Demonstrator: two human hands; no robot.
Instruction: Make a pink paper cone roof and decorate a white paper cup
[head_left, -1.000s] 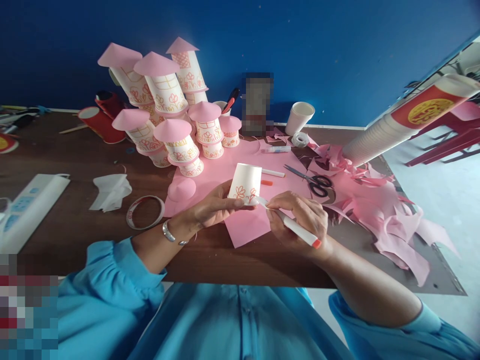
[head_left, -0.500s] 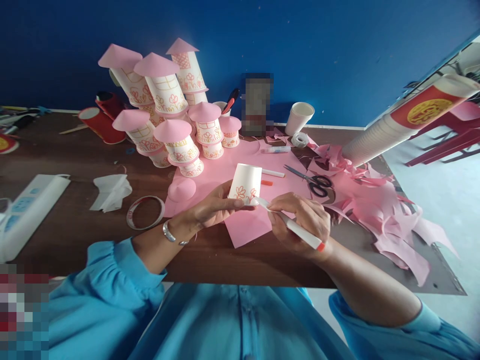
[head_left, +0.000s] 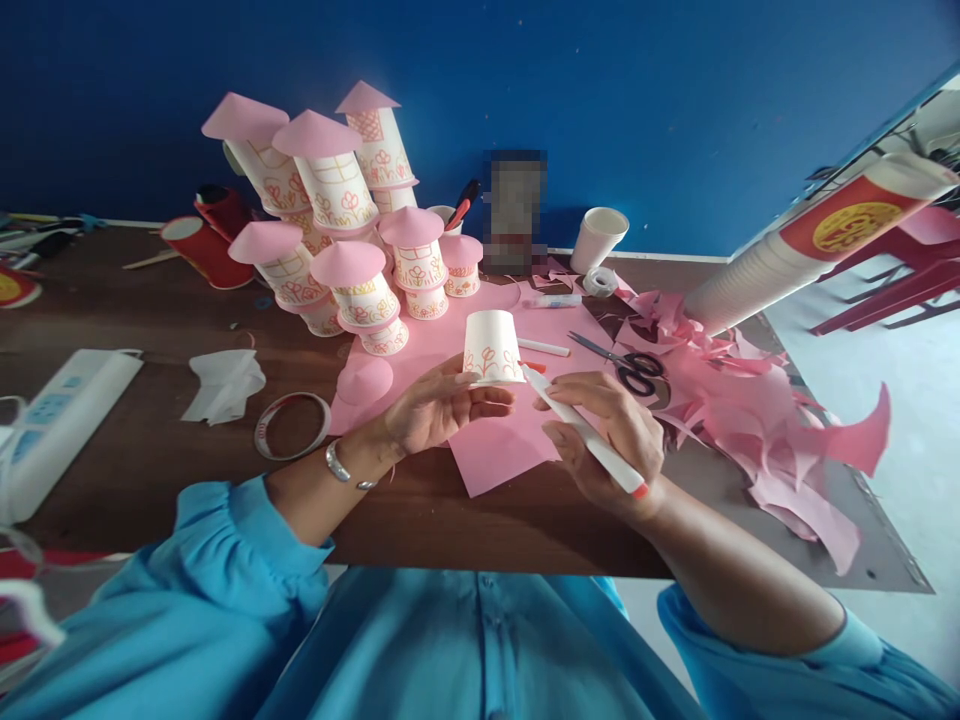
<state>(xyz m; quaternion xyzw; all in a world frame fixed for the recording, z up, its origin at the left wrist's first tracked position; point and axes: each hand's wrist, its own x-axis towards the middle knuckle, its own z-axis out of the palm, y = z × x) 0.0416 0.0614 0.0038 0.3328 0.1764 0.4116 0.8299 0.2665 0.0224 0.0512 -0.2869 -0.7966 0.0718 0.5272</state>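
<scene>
My left hand point(head_left: 442, 405) holds a small white paper cup point(head_left: 491, 342) upside down by its rim. Red flowers are drawn along the cup's lower part. In my right hand point(head_left: 611, 435) is a white marker with a red end point(head_left: 592, 435), its tip close to the right side of the cup's rim; I cannot tell whether it touches. Beneath the hands lies pink paper point(head_left: 499, 455), with a pink paper cone point(head_left: 365, 380) to the left. A white pen point(head_left: 545, 348) and an orange-red cap point(head_left: 532, 367) lie just behind the cup.
Decorated cup towers with pink cone roofs point(head_left: 337, 190) stand at the back left. Scissors point(head_left: 626, 362) and pink paper scraps point(head_left: 772, 420) lie to the right, below a leaning stack of cups point(head_left: 765, 270). A tape roll point(head_left: 292, 425) and a power strip point(head_left: 67, 430) are at left.
The cup has turned upright in my left hand, showing more of the flowers, and its fingers have shifted underneath. My right hand has drawn the marker slightly away. A scrap at right has lifted.
</scene>
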